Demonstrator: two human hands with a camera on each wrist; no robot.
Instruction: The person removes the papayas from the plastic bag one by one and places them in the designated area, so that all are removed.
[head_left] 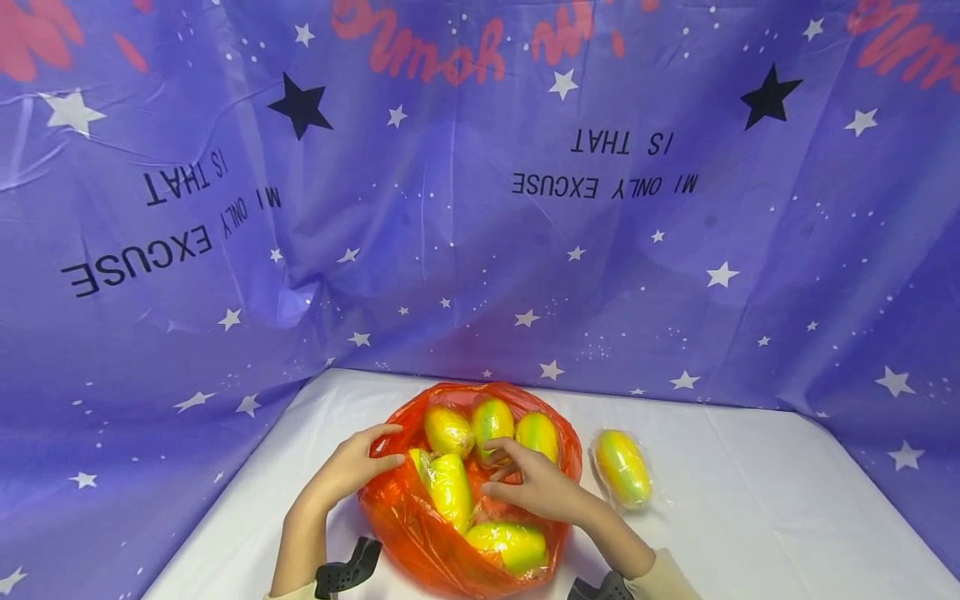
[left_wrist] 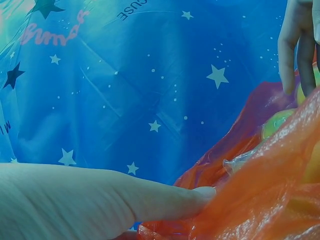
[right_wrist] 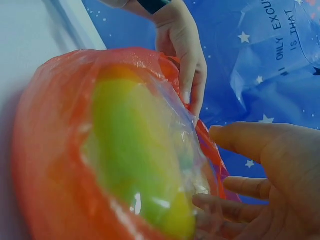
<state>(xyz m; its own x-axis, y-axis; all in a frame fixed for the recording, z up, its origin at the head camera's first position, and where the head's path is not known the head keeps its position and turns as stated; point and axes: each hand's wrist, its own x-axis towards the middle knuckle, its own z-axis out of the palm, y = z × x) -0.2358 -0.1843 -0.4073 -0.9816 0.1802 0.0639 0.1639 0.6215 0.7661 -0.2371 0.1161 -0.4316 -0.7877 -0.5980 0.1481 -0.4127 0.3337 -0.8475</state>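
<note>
A red plastic bag (head_left: 405, 533) stands with its mouth wide open, holding several yellow-green, mango-like fruits (head_left: 452, 492) wrapped in clear film. At the bag's left rim, my left hand (head_left: 348, 468) grips the edge, thumb on one side and fingers on the other; the left wrist view shows its thumb (left_wrist: 170, 200) against the red film. My right hand (head_left: 536, 483) hovers over the bag's mouth with spread, slightly bent fingers and holds nothing. In the right wrist view its fingers lie close to one large wrapped fruit (right_wrist: 135, 150) near the rim.
One more wrapped fruit (head_left: 623, 468) lies on the white tabletop (head_left: 720, 517), right of the bag. A purple curtain (head_left: 480, 250) printed with stars and lettering hangs behind and at both sides. Black wrist mounts (head_left: 348, 571) sit near both wrists.
</note>
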